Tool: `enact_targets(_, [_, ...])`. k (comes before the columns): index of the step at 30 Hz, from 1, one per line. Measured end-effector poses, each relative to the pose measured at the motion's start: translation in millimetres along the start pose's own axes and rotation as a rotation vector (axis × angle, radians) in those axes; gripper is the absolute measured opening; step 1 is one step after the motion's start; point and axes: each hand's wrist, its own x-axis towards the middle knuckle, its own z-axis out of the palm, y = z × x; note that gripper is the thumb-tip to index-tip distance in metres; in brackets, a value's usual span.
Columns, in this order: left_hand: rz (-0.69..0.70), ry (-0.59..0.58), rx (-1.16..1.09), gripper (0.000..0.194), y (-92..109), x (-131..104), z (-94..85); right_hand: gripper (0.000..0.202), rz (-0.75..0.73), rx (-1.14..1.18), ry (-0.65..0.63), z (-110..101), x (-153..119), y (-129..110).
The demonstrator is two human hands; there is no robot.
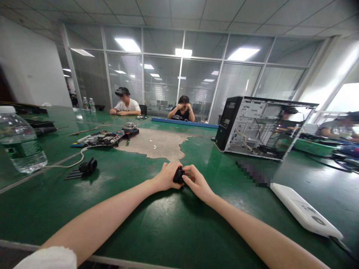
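Above the green tabletop, in front of me, a small black object sits between my two hands; its kind is too small to make out. My left hand wraps round it from the left. From the right, the bent fingers and thumb of my right hand close on its side. Beyond my hands, a bare greyish patch shows on the table where the green surface is worn away. To the left lies a black part with flat prongs.
A circuit board with a white cable lies at left, near a water bottle. On the right stand an open computer case, a white device and a green basket. Several people sit around the table.
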Motion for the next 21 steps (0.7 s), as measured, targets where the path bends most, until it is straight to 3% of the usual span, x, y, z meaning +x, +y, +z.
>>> enact_targets(4, [-0.003, 0.003, -0.007, 0.057, -0.1, -0.2, 0.0, 0.012, -0.039, -0.038, 0.037, -0.1, 0.6, -0.7])
enact_targets(10, [-0.011, -0.003, -0.005, 0.057, 1.1, 0.0, -0.6, 0.026, 0.035, 0.047, 0.012, 1.7, 1.6, 0.5])
enact_targets(15, [-0.011, -0.006, 0.003, 0.055, 0.9, -0.3, -0.8, 0.021, 0.079, 0.035, -0.036, 1.9, 0.7, 0.3])
enact_targets(21, [-0.007, -0.005, 0.004, 0.058, 0.6, -1.1, -1.4, 0.014, -0.010, -0.033, 0.022, -0.2, 0.1, -1.7])
